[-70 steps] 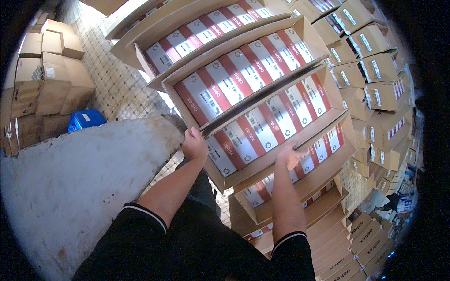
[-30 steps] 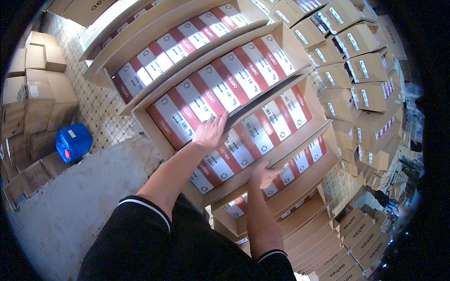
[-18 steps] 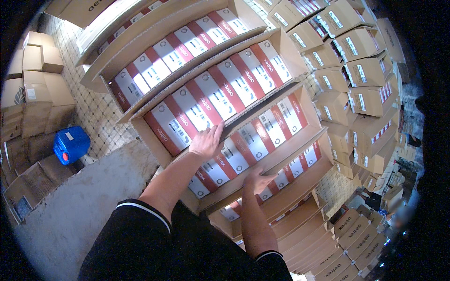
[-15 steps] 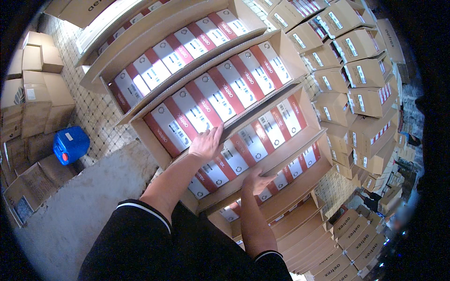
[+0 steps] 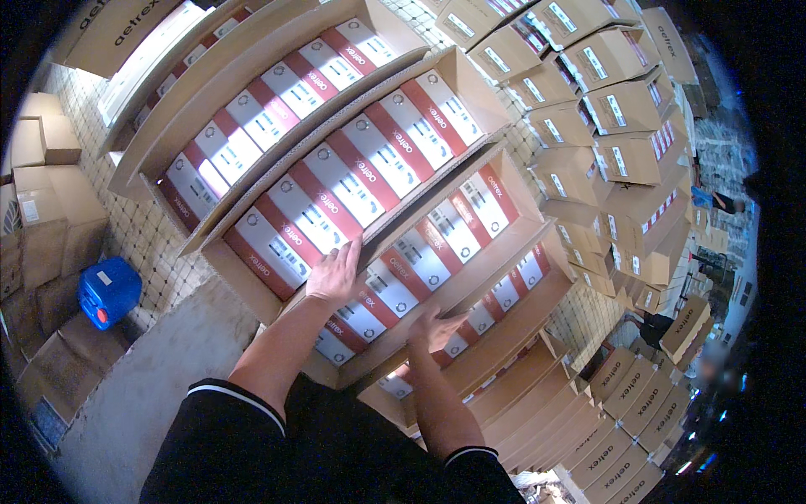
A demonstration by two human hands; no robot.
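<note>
Left hand (image 5: 334,273) lies flat with its fingers (image 5: 348,250) spread, grasping nothing, palm pressed on the red-and-white packs at the near edge of the middle open carton (image 5: 252,290), which runs on a diagonal from the left-centre of the frame up toward the upper middle. Right hand (image 5: 437,326) sits lower, just right of centre, also released and flat (thumb splayed out to the right), resting on the row of packs (image 5: 453,231) in the lower open carton (image 5: 520,189), the one tucked directly beneath and to the right of the middle one. Both forearms come up from the bottom edge out of black sleeves with a white stripe at the cuff. A 3rd open carton (image 5: 143,164) of the same red-and-white packs lies above, toward the upper left. In the upper right, closed brown cartons with labels (image 5: 621,105) are stacked in a tall wall; more flat brown cartons (image 5: 621,403) fan out at the lower right. At the left edge a blue plastic canister (image 5: 109,290) stands on the tiled floor (image 5: 147,239), just beside plain cardboard boxes (image 5: 50,210).
</note>
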